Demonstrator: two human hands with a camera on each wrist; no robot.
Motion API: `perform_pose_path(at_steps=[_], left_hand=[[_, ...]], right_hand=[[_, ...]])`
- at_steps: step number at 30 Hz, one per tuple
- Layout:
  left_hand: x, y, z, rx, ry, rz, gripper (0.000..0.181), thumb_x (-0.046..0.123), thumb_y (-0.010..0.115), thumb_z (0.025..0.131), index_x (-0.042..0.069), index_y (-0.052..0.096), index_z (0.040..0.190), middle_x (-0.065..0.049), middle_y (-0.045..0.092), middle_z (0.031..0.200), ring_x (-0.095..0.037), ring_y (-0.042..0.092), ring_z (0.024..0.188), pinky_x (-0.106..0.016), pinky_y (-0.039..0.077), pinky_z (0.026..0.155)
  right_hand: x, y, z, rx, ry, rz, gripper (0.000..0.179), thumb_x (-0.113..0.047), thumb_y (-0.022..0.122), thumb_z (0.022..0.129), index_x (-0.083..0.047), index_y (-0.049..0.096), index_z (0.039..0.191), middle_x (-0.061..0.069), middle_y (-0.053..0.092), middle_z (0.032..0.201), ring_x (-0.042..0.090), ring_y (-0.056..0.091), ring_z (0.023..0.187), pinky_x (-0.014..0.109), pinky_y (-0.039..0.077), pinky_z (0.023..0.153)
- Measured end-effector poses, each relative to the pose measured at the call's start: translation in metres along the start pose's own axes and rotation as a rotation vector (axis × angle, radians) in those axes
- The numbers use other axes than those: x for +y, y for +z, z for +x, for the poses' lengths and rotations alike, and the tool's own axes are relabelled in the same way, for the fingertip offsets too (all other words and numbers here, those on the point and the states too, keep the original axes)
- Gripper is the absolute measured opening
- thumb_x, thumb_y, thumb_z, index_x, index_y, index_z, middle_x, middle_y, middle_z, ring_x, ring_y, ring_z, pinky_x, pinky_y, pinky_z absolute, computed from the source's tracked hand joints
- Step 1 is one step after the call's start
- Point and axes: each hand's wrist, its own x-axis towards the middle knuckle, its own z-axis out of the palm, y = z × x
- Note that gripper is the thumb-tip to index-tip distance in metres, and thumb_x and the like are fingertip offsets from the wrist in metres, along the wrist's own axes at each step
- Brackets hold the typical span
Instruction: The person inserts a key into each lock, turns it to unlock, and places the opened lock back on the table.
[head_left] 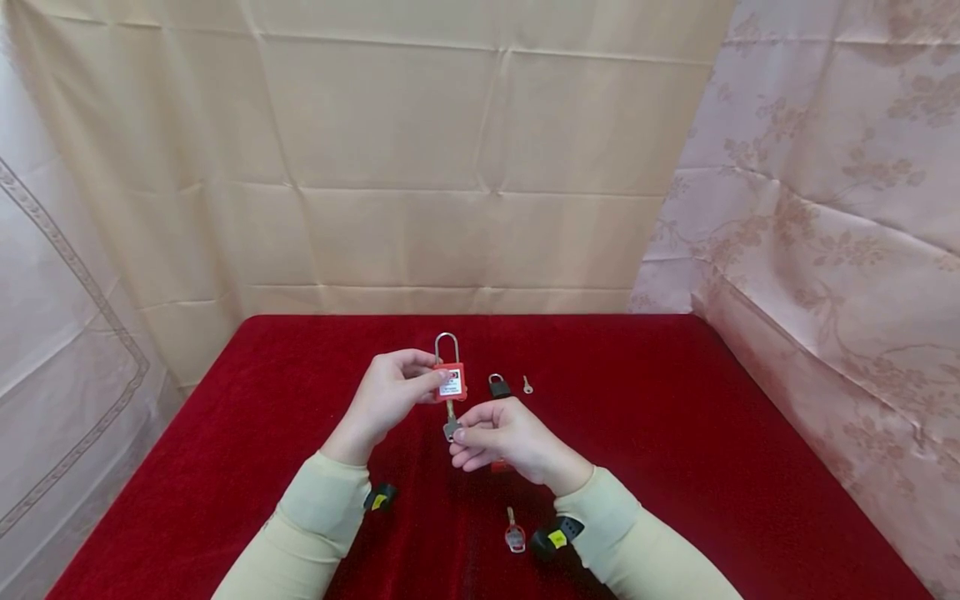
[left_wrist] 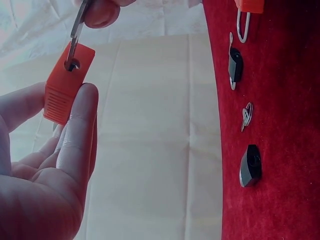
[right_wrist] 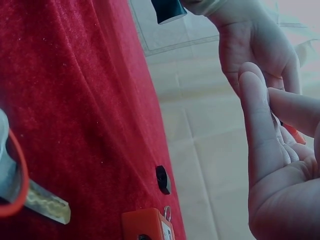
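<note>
My left hand (head_left: pixel 382 400) grips a red padlock (head_left: pixel 452 385) between thumb and fingers, its long metal shackle pointing up and its white label facing me. Below it, my right hand (head_left: pixel 517 437) pinches the head of a metal key (head_left: pixel 452 430). The left wrist view has the key's blade at the round keyhole in the underside of the red body (left_wrist: pixel 65 87), with its tip inside. How deep it sits is hard to tell. Right fingers hide most of the key in the right wrist view.
On the red cloth (head_left: pixel 645 467) lie a black padlock (head_left: pixel 499 387), a small key (head_left: pixel 528 385) and a larger key with a red rim (head_left: pixel 514 537). Another red padlock (right_wrist: pixel 142 225) is mostly hidden under my right hand in the head view. Another dark lock (left_wrist: pixel 251 166) shows in the left wrist view.
</note>
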Motion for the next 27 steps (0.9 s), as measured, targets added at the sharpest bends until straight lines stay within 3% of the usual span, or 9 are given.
perform_pose_path(at_steps=[17, 27], left_hand=[[0.0016, 0.0000, 0.0005, 0.009, -0.002, -0.028, 0.030, 0.009, 0.075, 0.092, -0.008, 0.066, 0.115, -0.018, 0.073, 0.097, -0.024, 0.073, 0.081, -0.036, 0.061, 0.075], [0.0002, 0.0013, -0.0001, 0.007, 0.001, -0.032, 0.028, 0.008, 0.075, 0.091, -0.007, 0.067, 0.114, -0.018, 0.074, 0.097, -0.024, 0.072, 0.081, -0.036, 0.061, 0.074]], right_hand=[[0.0000, 0.0000, 0.0014, 0.024, -0.003, -0.006, 0.012, 0.001, 0.064, 0.097, 0.009, 0.065, 0.105, 0.023, 0.074, 0.091, 0.021, 0.075, 0.077, 0.036, 0.062, 0.070], [0.0002, 0.0000, 0.0015, 0.038, -0.019, -0.015, 0.014, 0.001, 0.064, 0.097, 0.011, 0.064, 0.107, 0.034, 0.070, 0.098, 0.022, 0.075, 0.078, 0.038, 0.062, 0.072]])
